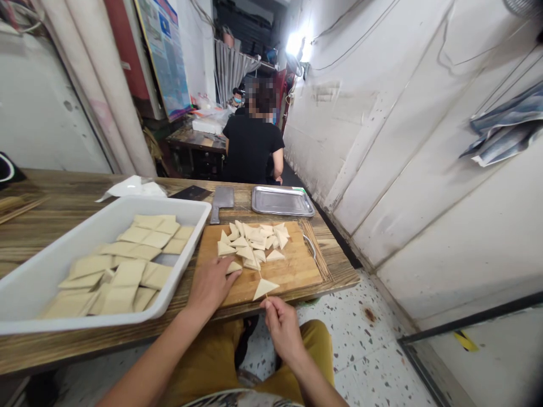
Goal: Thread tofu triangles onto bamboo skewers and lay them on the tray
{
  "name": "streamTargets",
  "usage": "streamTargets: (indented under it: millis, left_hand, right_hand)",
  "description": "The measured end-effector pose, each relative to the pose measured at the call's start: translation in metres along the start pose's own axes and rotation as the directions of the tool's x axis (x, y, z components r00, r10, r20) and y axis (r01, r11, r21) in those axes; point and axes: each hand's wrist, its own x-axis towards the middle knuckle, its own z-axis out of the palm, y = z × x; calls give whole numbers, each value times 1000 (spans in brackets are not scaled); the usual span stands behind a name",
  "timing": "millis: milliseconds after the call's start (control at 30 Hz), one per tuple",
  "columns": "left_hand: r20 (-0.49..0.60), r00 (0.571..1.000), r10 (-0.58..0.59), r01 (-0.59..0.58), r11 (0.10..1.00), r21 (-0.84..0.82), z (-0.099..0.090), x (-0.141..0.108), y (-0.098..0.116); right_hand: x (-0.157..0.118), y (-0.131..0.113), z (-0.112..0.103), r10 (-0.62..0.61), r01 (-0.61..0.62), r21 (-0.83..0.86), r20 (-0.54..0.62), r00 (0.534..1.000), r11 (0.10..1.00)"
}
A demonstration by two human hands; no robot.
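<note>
My right hand (pixel 282 325) pinches the lower end of a thin wooden skewer (pixel 260 274) at the front edge of the cutting board (pixel 292 271). One pale tofu triangle (pixel 266 289) is threaded on the skewer, whose tip points at the pile. At the board's left side, my left hand (pixel 212 285) has its thumb and fingers around another tofu triangle (pixel 233 267). A heap of cut tofu triangles (pixel 254 240) covers the middle and back of the board.
To the left stands a white tub (pixel 182 282) of flat tofu sheets (pixel 127 277). Behind the board lie a cleaver (pixel 223 200) and a metal tray (pixel 282 202). Bare skewers (pixel 318 251) rest along the right side. A person in black (pixel 253 147) sits beyond the table.
</note>
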Motion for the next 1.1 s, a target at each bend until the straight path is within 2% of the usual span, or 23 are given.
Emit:
streamTargets:
  millis: [133,200,300,367,433,500,567,633,667,733,833,900,967,1100]
  left_hand:
    - [-92,992,-87,54,948,-313,-1,-6,-5]
    - [-137,980,-142,54,859,-509,0,-11,-6]
    - [-72,967,-244,110,657,-746,0,-16,-6]
    - [23,964,-264,154,490,-858,-2,-15,-5]
    - [140,949,-283,220,274,-936,-5,-12,-4]
    - [280,905,-320,300,14,-954,-9,-7,-4]
    - [398,845,-356,329,-241,-913,-14,-2,-3]
    - [462,805,-373,288,-435,-853,-18,2,-2]
    - [478,791,-383,259,-498,-827,-20,4,-2]
    - [475,774,-419,213,-534,-818,-21,5,-1]
    - [383,794,-471,204,-387,-899,-18,4,-1]
    - [344,821,-455,229,-288,-930,-15,2,-2]
    - [330,840,-430,243,-246,-938,-13,1,-3]
    - [326,859,-396,249,-233,-940,-14,0,-1]
  right_hand:
    - [-1,2,1,18,-19,22,9,1000,1000]
    - [-2,1,2,29,-30,37,22,999,999]
    - [-4,-2,2,38,-40,43,52,998,998]
    - [-6,-5,0,48,-51,37,77,996,998]
    - [-7,-8,-1,56,-60,38,94,994,997]
    - [-8,-10,-1,63,-69,48,108,992,996]
    - [-8,-10,-1,68,-75,59,112,991,995]
    - [-8,-11,-1,70,-77,66,113,991,995]
    - [-8,-11,-1,69,-77,67,113,991,995]
    - [-7,-12,-1,66,-75,69,117,991,995]
    - [-8,-14,0,65,-74,73,124,990,995]
    - [-9,-15,0,69,-80,74,136,988,994]
    - [-12,-14,0,76,-88,75,153,985,993]
    - [-18,-11,2,69,-80,56,174,982,995]
